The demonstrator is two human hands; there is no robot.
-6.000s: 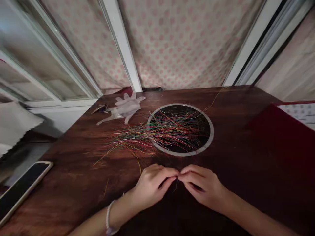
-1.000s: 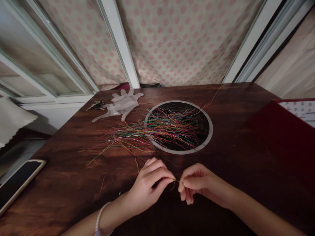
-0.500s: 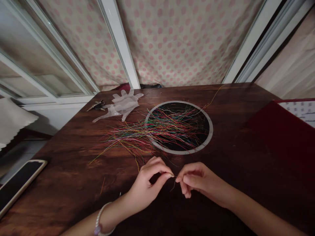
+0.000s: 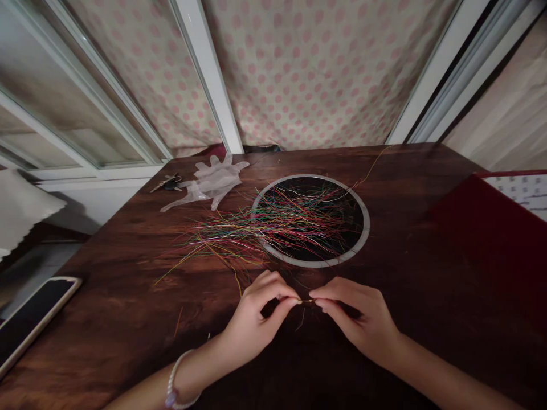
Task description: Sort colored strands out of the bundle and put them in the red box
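My left hand (image 4: 260, 316), with a beaded bracelet (image 4: 173, 381) at its wrist, pinches one end of a short thin wire (image 4: 306, 300). Facing it, my right hand (image 4: 359, 316) has thumb and forefinger closed at the wire's other end. Just below the fingertips, a loose thin strand (image 4: 301, 320) shows against the dark table. Beyond both hands, a large heap of thin coloured wires (image 4: 294, 219) lies across a round black mat with a pale rim (image 4: 366, 228) and spreads leftward onto the wood.
Past the wires at the left are a clear plastic glove (image 4: 216, 182) and keys (image 4: 171, 183). A phone (image 4: 34, 319) lies at the left edge of the table (image 4: 128, 273). On the right rests a dark red folder (image 4: 491, 228). Dotted curtains (image 4: 307, 74) hang behind.
My right hand has turned and risen slightly, its curled fingers now in a thumb-and-forefinger pinch near the wire. The left hand has hardly moved.
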